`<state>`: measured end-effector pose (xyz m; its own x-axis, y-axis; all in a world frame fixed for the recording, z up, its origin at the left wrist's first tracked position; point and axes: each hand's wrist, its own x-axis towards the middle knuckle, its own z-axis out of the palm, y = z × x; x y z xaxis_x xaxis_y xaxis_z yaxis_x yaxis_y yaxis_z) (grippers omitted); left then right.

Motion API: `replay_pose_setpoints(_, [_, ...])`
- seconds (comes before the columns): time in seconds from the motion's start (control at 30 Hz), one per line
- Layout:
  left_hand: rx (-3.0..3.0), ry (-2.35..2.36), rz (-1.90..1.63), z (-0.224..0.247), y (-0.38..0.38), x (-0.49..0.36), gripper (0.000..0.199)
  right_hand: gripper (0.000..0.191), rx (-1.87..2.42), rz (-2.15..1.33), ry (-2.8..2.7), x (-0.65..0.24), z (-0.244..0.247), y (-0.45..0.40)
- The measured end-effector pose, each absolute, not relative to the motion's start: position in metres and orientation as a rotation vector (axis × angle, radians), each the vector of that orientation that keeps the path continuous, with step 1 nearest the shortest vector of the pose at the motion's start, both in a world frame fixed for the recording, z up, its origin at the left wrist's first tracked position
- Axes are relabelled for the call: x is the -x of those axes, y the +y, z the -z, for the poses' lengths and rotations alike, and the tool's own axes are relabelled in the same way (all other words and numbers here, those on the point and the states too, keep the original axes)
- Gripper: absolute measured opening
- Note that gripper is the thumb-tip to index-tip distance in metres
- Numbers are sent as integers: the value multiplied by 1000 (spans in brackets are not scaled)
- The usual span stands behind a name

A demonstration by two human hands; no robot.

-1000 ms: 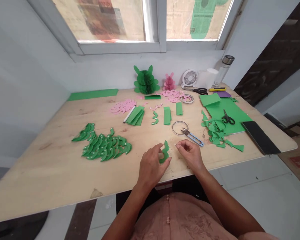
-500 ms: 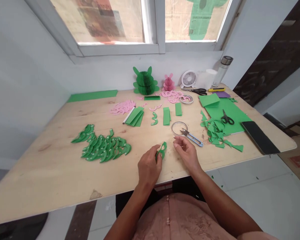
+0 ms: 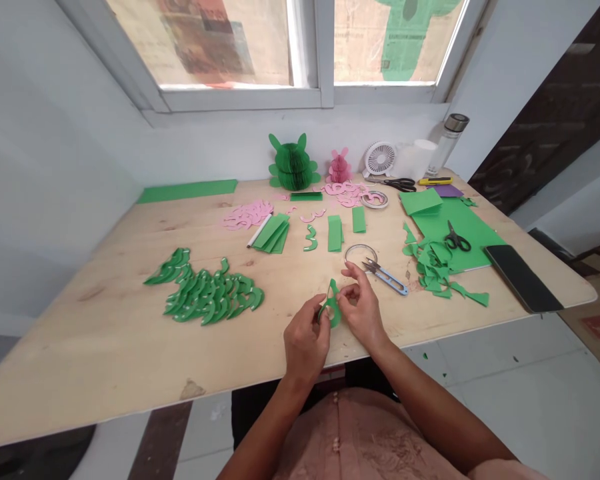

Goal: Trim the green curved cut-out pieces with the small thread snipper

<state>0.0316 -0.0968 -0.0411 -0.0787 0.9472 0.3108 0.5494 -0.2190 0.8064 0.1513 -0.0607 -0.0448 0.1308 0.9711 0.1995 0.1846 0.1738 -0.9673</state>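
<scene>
A curved green paper cutout (image 3: 335, 315) is held up between my hands, near the table's front edge. My left hand (image 3: 305, 340) pinches its left side between thumb and fingers. At its right edge, my right hand (image 3: 363, 310) has thumb and forefinger closed on the paper, with another finger raised. Just beyond the right hand lie a tape roll (image 3: 347, 250) and blue-handled thread snips (image 3: 387, 277). To the left of my hands is a heap of curved green paper pieces (image 3: 210, 297) with small white strips on them. A single wavy green piece (image 3: 310, 238) lies farther back.
Folded green paper (image 3: 271, 233) and pink cutouts (image 3: 247, 215) lie mid-table. Green scraps (image 3: 433, 263), black scissors (image 3: 457, 239) and a phone (image 3: 523, 277) are on the right. Along the wall stand a green paper figure (image 3: 294, 163), a pink one (image 3: 339, 167), a fan (image 3: 380, 159) and a bottle (image 3: 447, 143).
My right hand has moved left and come onto the green cutout, which it did not touch before. My left hand has shifted slightly right, still holding the piece.
</scene>
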Motion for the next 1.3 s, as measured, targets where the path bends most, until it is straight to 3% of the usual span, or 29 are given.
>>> replay_pose_setpoints(0.3, [-1277,1404,-1178,29,-78,-27,50,58,1262,-802,-1447,-152,37,-68])
replay_pose_setpoints(0.6, [-962,1206,-1156,21,-70,-31,61,58,1254,-817,-1474,-154,34,-71])
replay_pose_setpoints(0.93, [-538,1017,-1087,17,-70,-30,38,55,1218,-962,-1351,-156,38,-69])
replay_pose_setpoints(1.3, [-607,1160,-1090,17,-67,-33,27,40,1205,-1116,-1257,-159,38,-68])
